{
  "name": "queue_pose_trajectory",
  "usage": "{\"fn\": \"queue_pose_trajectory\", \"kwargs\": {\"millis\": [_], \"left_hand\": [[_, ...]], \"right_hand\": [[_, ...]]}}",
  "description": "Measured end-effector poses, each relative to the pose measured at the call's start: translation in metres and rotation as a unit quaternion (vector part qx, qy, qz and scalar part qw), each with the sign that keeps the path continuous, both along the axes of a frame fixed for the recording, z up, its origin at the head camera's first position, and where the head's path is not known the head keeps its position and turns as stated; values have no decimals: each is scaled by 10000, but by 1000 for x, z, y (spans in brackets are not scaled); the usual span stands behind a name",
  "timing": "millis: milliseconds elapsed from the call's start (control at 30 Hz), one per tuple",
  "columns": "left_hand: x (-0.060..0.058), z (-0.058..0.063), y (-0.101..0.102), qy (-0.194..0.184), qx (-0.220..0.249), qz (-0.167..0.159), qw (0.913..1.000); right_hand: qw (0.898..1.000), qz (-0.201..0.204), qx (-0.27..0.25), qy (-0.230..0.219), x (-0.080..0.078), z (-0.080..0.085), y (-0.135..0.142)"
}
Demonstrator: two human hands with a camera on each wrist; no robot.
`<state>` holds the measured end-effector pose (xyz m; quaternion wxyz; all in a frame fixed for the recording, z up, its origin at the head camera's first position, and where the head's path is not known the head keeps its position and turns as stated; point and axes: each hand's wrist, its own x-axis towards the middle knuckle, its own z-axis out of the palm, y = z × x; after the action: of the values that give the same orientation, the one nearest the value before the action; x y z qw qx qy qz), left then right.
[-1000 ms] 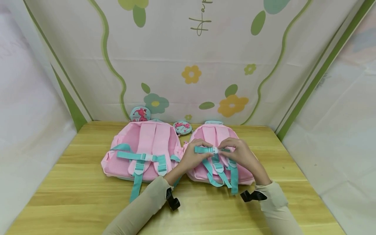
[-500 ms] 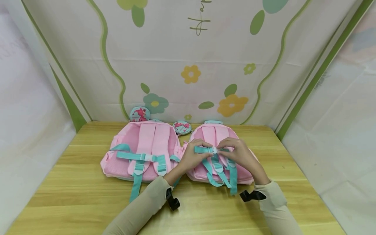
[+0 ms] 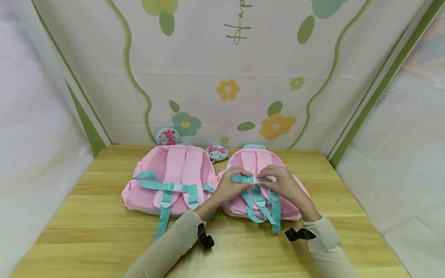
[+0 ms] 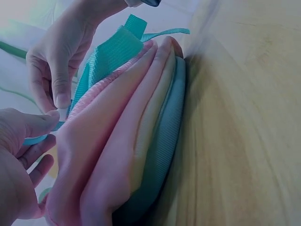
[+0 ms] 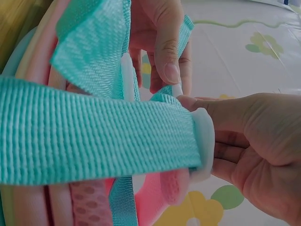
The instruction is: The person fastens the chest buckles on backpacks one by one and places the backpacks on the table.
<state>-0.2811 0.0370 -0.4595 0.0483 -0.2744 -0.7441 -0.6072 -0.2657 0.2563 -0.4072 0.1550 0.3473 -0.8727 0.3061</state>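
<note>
A pink backpack [image 3: 263,159] lies on its front with its shoulder straps facing up. Across them runs a teal chest strap [image 3: 240,178] with a white buckle [image 3: 255,180] in the middle. My left hand [image 3: 231,186] pinches the strap at the buckle's left side between thumb and fingers. From the right, my right hand [image 3: 287,187] pinches the buckle's other end, thumb and forefinger almost meeting the left fingertips. The right wrist view shows a wide teal strap [image 5: 94,136] and its white adjuster [image 5: 204,141] in front of the fingers, partly hiding the pinched buckle.
Left of it lies a second pink backpack [image 3: 175,164], its white chest buckle [image 3: 177,187] joined across the straps. Round printed pouches [image 3: 217,153] sit behind the bags. Loose teal strap ends [image 3: 162,222] trail onto the wooden table [image 3: 87,231]. A flowered cloth [image 3: 208,58] stands behind.
Both hands keep their pinch on the buckle, with hardly any motion. The head view has shifted slightly, so everything sits a little lower and farther right.
</note>
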Motion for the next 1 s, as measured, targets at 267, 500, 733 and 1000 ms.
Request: {"fn": "queue_pose_trajectory", "kwargs": {"millis": [267,500,733,1000], "left_hand": [[0,4,-3,-59,-136,-120,9998],[1,11,-1,-83,-361,-232,9990],[2,15,-3,46,-683,9,9977],[3,15,-4,188,-896,36,9958]], "right_hand": [[9997,70,29,-234,0,-1,0],[9996,-9,79,-260,2,-2,7],[9992,-45,41,-384,4,2,7],[9991,52,170,-395,3,5,7]]}}
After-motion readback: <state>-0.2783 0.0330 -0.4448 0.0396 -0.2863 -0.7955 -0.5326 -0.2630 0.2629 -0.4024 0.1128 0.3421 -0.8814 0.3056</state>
